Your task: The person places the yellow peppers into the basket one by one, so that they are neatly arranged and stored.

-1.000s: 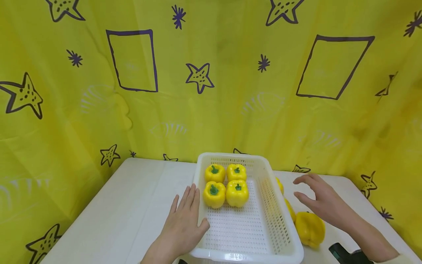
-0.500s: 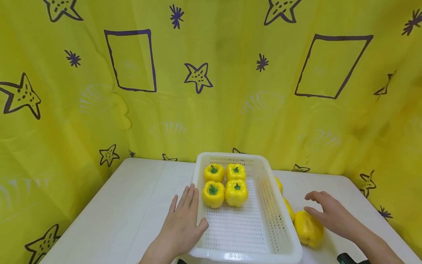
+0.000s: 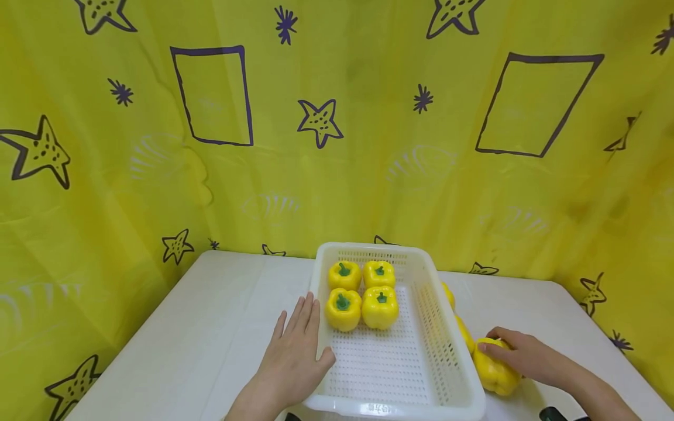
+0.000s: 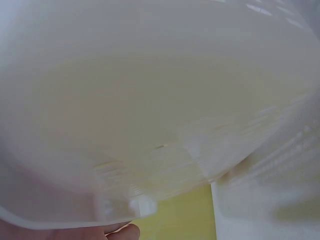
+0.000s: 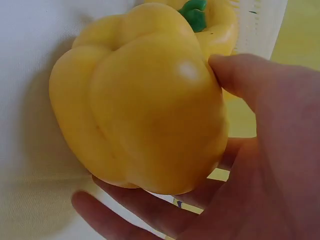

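Your right hand [image 3: 529,358] has thumb and fingers round a pepper [image 3: 496,375] on the bench [image 3: 210,327], just right of the basket [image 3: 379,374]. Seat that grip evenly before any lift; go high over the rim [image 3: 395,408]. Left hand [image 3: 295,354] flat along the basket's left: good for steadying. Inside, four peppers [image 3: 380,313], stems up, two by two, far left.
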The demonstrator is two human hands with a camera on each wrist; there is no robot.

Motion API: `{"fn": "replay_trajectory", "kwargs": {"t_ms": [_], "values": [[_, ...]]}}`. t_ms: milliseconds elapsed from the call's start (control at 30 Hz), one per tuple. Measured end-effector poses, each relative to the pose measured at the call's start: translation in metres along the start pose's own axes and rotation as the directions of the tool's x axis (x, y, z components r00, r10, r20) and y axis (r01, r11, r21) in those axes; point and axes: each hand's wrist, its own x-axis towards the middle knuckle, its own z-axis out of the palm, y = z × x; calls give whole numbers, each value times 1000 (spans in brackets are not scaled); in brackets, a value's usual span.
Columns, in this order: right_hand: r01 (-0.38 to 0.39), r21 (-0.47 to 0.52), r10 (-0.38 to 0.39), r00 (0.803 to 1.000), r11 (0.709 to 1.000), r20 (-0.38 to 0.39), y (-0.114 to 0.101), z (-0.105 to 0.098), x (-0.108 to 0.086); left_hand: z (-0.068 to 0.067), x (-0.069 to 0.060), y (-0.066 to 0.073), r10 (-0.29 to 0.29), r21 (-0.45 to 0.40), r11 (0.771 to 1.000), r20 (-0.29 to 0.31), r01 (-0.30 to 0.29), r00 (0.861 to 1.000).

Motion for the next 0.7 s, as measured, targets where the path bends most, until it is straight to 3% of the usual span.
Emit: {"fn": "replay_trajectory", "kwargs": {"t_ms": [133,367,700], "values": [[0,-9,0,1000,1000,-15,0,0,0,0,0,0,-4,-5,1000,5,4,1000],[-20,-48,14,993,999,-117,0,-5,-2,0,2,0,-7,-14,1000,20,8,1000],[42,-104,-66,969,994,-239,-1,-5,-5,0,1,0,-3,0,1000,4,3,1000]]}}
